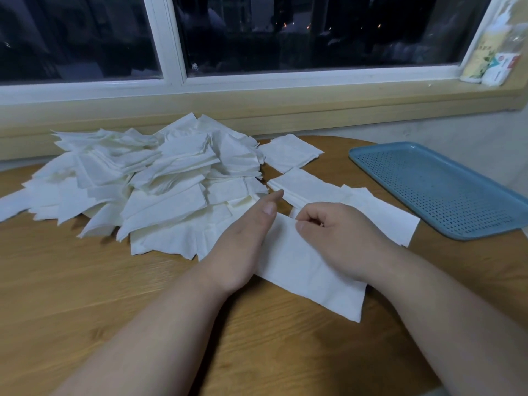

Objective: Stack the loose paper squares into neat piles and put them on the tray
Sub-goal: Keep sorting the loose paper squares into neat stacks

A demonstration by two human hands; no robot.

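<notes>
A big untidy heap of white paper squares (148,178) covers the left and middle of the round wooden table. A few squares lie apart to its right: one (290,151) near the window ledge, another (308,187) in the middle, and one (394,221) close to the tray. The blue perforated tray (445,190) sits at the right with nothing on it. A square (308,275) lies in front of me. My left hand (245,244) rests flat along its left edge, fingers straight. My right hand (340,238) lies on it with curled fingers pinching its top edge.
The wooden table (85,295) shows bare wood in front and at the left. A window ledge (257,107) runs along the back, with packets (491,61) leaning at its right end. The table's edge curves away at the far right, behind the tray.
</notes>
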